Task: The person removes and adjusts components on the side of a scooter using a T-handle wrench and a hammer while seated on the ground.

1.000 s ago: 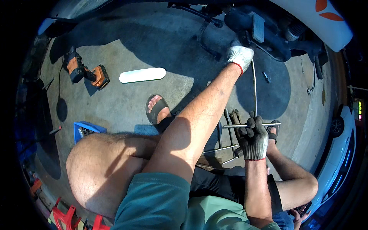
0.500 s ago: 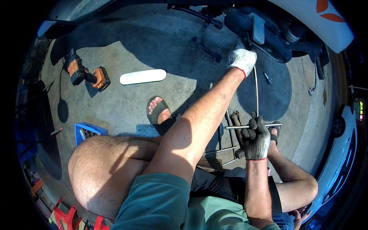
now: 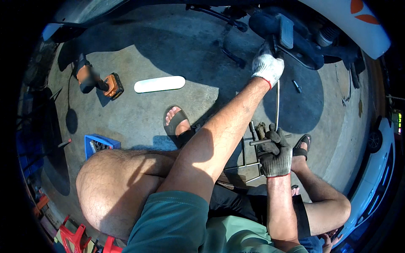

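Observation:
A long steel T-handle wrench (image 3: 277,105) runs from my right hand up to the dark underside of a motor scooter (image 3: 303,59). My right hand (image 3: 276,156), in a grey-palmed knit glove, is closed around the junction of its shaft and crossbar. The crossbar's ends stick out on both sides of the fingers. My left hand (image 3: 268,65), gloved in white with a red cuff edge, is closed at the far end of the shaft, against the scooter's lower parts. Shadow and the glove hide its fingertips and the wrench's tip.
An orange-and-black cordless power tool (image 3: 112,85) and a long white rounded piece (image 3: 160,84) lie on the concrete at left. A blue bin (image 3: 99,143) stands by my knee. A small metal socket-like piece (image 3: 297,86) lies right of the shaft. Metal bars (image 3: 244,154) lie between my feet.
The wrench's crossbar has turned and now slants, with less of it showing on the right. My right hand has rolled over it and shifted slightly left; my left hand stays in place.

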Tool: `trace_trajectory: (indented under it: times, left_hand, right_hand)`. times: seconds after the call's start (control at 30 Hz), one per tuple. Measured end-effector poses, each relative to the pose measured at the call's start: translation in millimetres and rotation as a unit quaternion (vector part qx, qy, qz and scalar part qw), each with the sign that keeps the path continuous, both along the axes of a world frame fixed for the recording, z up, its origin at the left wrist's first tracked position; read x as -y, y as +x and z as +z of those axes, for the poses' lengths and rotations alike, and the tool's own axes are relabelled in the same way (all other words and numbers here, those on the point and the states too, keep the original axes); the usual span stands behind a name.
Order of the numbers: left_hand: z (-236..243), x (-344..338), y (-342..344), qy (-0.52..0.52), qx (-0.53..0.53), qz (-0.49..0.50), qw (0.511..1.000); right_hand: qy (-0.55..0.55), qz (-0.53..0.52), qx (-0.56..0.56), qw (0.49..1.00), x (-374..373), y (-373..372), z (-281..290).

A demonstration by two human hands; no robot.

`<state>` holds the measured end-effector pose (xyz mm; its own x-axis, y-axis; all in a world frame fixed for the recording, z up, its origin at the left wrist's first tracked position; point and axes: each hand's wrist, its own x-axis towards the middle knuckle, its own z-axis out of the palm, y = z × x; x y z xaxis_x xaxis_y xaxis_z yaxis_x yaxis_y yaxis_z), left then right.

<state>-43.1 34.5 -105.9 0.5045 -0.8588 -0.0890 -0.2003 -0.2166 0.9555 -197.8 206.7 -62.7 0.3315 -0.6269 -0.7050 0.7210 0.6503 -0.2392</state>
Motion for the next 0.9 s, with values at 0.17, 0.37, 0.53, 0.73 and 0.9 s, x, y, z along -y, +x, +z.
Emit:
trace_trajectory:
  times: [0.17, 0.37, 0.53, 0.73, 0.9]
  left_hand:
    - [-7.2, -0.2, -2.2, -0.048, 0.002, 0.046, 0.998]
    - [0.7, 3.1, 1.4, 0.104, 0.04, -0.059, 0.992]
    - [-2.5, 6.7, 5.4, 0.097, 0.118, -0.107, 0.982]
    - [-7.6, 9.9, 4.5, 0.09, 0.137, -0.135, 0.977]
    - [-21.8, 12.8, 11.6, 0.046, 0.303, -0.152, 0.94]
  right_hand:
    - [-0.008, 0.012, -0.008, 1.0, 0.8, -3.0, -8.5]
    - [-0.032, 0.027, -0.094, 0.995, -1.9, 0.8, -10.2]
    - [-0.085, -0.013, -0.235, 0.968, -4.2, 12.2, -14.2]
    - [-0.162, -0.046, -0.345, 0.923, -9.6, 13.6, -20.9]
    - [-0.167, -0.018, -0.277, 0.946, -10.2, 15.3, -22.4]
